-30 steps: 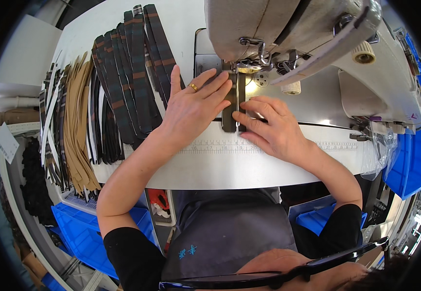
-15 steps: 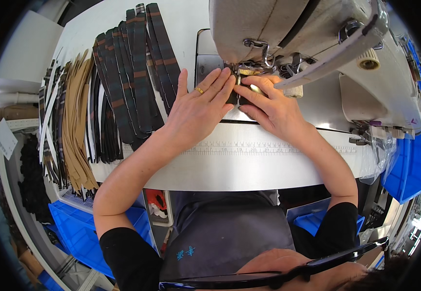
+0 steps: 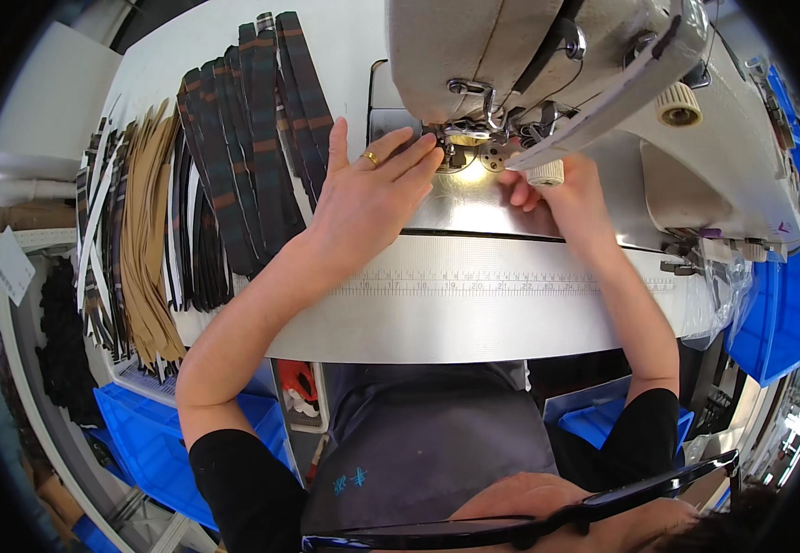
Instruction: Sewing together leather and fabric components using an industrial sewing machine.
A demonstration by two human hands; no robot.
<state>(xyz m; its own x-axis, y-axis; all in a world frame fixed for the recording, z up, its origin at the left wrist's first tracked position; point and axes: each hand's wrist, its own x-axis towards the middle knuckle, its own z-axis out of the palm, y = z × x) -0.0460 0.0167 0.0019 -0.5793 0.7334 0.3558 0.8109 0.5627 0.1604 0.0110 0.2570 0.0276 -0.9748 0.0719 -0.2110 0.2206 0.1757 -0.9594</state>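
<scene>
My left hand (image 3: pixel 372 194) lies flat with fingers stretched out, a ring on one of them. Its fingertips reach the presser foot (image 3: pixel 450 152) of a sewing machine (image 3: pixel 483 46); whatever may be under them is hidden. To the right of the needle area, my right hand (image 3: pixel 573 207) is raised over the metal bed plate (image 3: pixel 474 205) with its fingers curled in. A cream knob (image 3: pixel 545 172) and the machine's curved lever cover part of these fingers, so I cannot make out what they hold, if anything.
Dark checked fabric strips (image 3: pixel 257 138) lie fanned out left of my hand. Beside them hang tan strips (image 3: pixel 146 230) and black and white ones. A ruler scale (image 3: pixel 455 284) runs along the table's front. Blue bins (image 3: pixel 773 313) stand right and below left.
My right hand has drawn away from the presser foot to the right, uncovering the shiny bed plate. My left hand has shifted slightly left, still flat.
</scene>
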